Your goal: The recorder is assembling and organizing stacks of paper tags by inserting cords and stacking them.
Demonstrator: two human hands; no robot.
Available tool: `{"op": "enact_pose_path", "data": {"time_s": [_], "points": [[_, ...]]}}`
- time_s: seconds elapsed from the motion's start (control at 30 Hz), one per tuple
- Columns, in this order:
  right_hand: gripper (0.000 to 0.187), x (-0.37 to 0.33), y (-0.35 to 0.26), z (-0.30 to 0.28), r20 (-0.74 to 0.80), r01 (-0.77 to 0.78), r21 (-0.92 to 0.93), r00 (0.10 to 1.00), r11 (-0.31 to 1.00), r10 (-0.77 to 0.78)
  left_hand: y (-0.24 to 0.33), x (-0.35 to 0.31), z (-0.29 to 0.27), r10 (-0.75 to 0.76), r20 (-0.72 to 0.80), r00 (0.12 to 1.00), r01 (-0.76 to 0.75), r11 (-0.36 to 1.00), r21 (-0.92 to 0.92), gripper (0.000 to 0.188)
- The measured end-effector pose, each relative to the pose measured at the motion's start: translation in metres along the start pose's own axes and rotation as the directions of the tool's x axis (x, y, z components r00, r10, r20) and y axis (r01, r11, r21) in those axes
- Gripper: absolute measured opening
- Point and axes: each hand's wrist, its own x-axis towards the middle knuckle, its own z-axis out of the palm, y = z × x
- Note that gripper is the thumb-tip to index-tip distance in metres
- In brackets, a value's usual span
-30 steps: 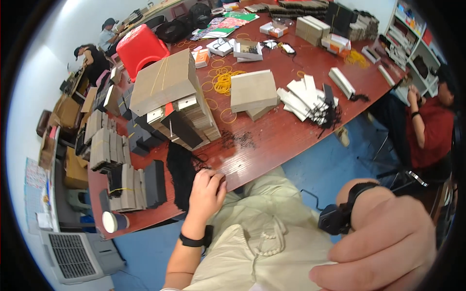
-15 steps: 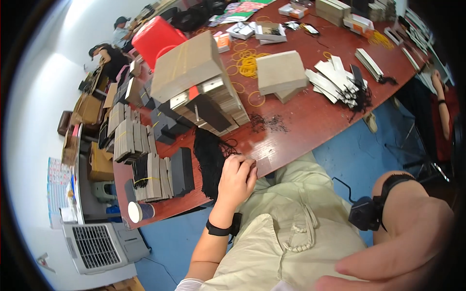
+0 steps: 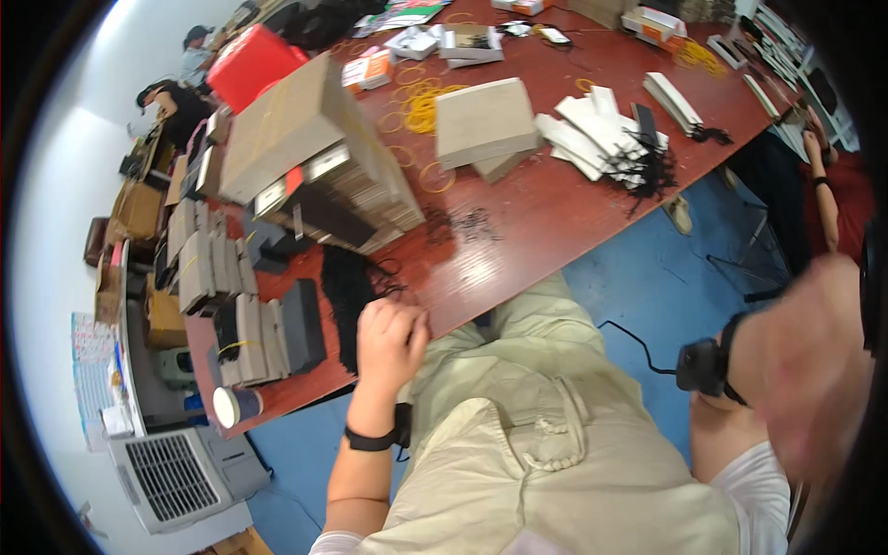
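Note:
My left hand [image 3: 390, 340] rests on the near edge of the red-brown table [image 3: 546, 236], its fingers curled with nothing visible in them. Beside it lies a bundle of black cords [image 3: 342, 301], with strands trailing toward the hand. My right hand [image 3: 814, 361] is lifted at the right, off the table and close to the camera; motion smears its fingers. Behind the cords, a grey-brown cardboard box [image 3: 277, 134] leans over a stack of flat pieces [image 3: 384, 199]. Small black bits [image 3: 467, 222] are scattered in front of that stack.
Grey card bundles [image 3: 245, 342] and a paper cup [image 3: 238, 405] stand at the left. Farther back are yellow rubber bands [image 3: 421, 106], a pale box [image 3: 486, 120] and white strips with black cords [image 3: 601, 134]. Another person's arm [image 3: 821, 185] shows at the far right.
My right hand has swung up from the lower right and is now blurred. The whole view has shifted, so the table appears farther left; my left hand stays at the table edge.

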Motion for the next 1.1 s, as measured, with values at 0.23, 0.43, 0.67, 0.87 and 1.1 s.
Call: {"op": "enact_pose_path", "data": {"time_s": [0.23, 0.43, 0.67, 0.87, 1.1], "points": [[0.021, 0.015, 0.166, 0.155, -0.749, -0.703, 0.386, 0.139, 0.598, 0.648, 0.015, 0.034, -0.01, 0.026, 0.129, 0.991, -0.033, 0.998, 0.053, 0.009], [0.03, 0.062, 0.213, 0.173, -0.798, -0.86, 0.238, 0.091, 0.451, 0.595, 0.048, 0.113, 0.014, 0.199, 0.147, 0.969, -0.183, 0.976, -0.116, 0.012], [0.015, 0.061, 0.228, 0.175, -0.772, -0.928, 0.209, 0.037, 0.309, 0.634, 0.071, 0.208, 0.069, 0.119, -0.016, 0.993, -0.117, 0.933, -0.34, 0.008], [0.027, 0.04, 0.224, 0.168, -0.734, -0.811, 0.432, -0.061, 0.396, 0.676, 0.057, 0.216, 0.11, -0.238, 0.205, 0.949, 0.314, 0.69, -0.652, 0.014], [0.037, 0.035, 0.247, 0.148, -0.439, -0.911, 0.408, -0.243, -0.049, 0.865, 0.053, 0.217, 0.127, -0.303, 0.257, 0.918, 0.38, 0.475, -0.794, 0.014]]}}
